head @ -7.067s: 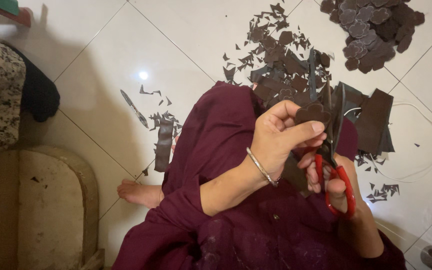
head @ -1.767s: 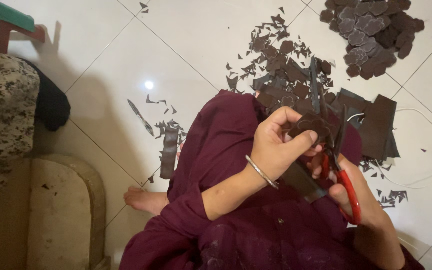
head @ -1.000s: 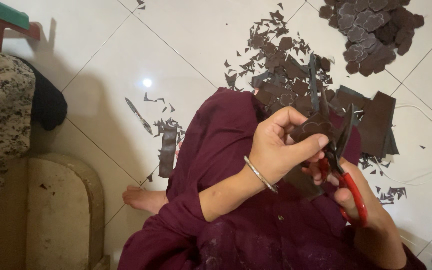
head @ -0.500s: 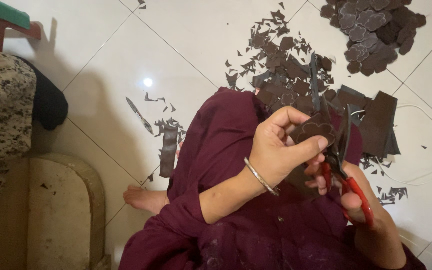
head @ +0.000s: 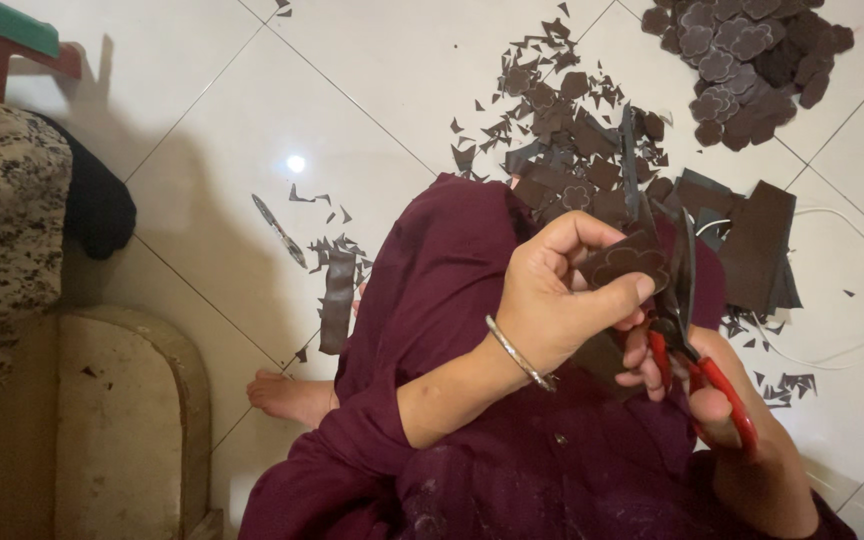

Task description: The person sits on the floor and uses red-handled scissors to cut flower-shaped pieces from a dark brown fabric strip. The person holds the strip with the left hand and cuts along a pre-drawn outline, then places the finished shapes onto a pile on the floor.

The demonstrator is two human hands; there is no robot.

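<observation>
The left hand [head: 552, 300] pinches a small dark brown sheet piece with a cloud shape drawn on it [head: 624, 262] between thumb and fingers, near the middle of the frame, a bit to the right. The right hand [head: 722, 400] has its fingers closed through the loops of the red-handled scissors [head: 697, 365], and the blades stand up right beside the piece. At the upper right lies a pile of cut-out dark cloud shapes [head: 742, 50], so I think a lot is already done. Small dark scraps [head: 552, 110] cover the white tiled floor [head: 382, 90] at the top middle. A stack of uncut dark sheets [head: 762, 250] at the right looks like what is left, and this piece looks only partly cut
</observation>
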